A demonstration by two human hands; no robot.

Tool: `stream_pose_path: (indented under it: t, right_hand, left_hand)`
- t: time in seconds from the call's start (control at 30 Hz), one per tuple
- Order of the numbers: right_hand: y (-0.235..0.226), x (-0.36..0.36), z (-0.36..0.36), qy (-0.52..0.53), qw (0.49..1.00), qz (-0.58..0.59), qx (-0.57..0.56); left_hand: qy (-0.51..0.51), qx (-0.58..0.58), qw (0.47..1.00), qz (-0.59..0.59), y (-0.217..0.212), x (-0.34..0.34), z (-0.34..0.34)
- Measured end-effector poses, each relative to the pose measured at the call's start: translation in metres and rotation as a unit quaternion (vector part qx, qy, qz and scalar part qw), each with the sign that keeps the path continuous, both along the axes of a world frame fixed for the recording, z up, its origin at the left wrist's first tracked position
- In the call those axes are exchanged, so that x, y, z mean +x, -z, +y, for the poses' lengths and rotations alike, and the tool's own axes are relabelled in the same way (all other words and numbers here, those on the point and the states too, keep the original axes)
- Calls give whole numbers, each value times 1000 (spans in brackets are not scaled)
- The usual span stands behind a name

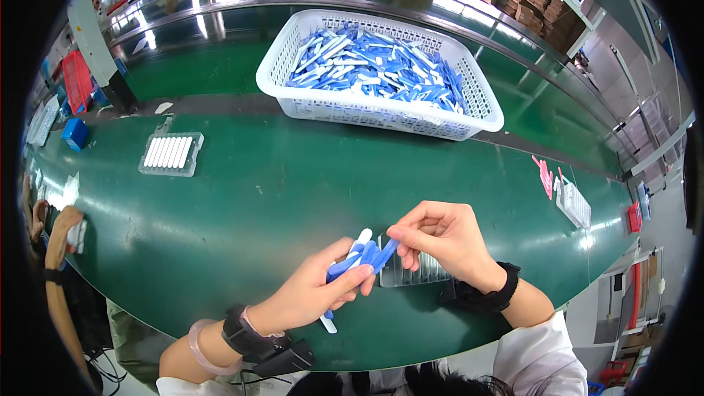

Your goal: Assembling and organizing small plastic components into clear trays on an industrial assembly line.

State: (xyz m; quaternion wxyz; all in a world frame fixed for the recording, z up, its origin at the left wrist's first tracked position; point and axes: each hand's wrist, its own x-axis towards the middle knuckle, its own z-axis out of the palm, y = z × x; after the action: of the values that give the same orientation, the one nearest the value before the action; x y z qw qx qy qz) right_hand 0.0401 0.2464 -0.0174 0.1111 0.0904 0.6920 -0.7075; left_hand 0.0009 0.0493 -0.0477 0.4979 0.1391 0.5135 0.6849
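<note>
My left hand [312, 286] is closed around a bunch of slim blue and white plastic sticks [364, 255], which point in several directions. One white end sticks out below the palm. With thumb and forefinger, my right hand [444, 238] pinches the tip of a blue stick [386, 253] at the edge of that bunch; its other end still lies against the left fingers. Partly hidden under my right hand is a clear slotted tray [400, 279] on the green table. The exact kind of the sticks cannot be made out.
Beyond my hands stands a white perforated basket [367, 114] heaped with blue and white sticks. A clear tray [192, 169] with a row of white pieces lies at left. Pink sticks [543, 176] and another clear tray [574, 205] are at right; a blue box [75, 134] sits far left.
</note>
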Motion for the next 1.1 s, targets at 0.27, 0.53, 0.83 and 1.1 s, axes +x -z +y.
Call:
stream_pose_path:
  t: [0.27, 0.53, 0.83, 1.1]
  right_hand:
    - [2, 3, 10, -62, 997, 3, -55]
    - [9, 2, 21, -32, 993, 97, -58]
    - [25, 23, 20, -239, 746, 343, 518]
    - [27, 57, 6, -253, 614, 401, 631]
  left_hand:
    - [-2, 2, 999, 32, 2, -3, 2]
    - [-23, -12, 999, 36, 1, -6, 2]
    - [-67, -19, 996, -50, 6, -8, 0]
    - [-81, -5, 993, -80, 7, -8, -1]
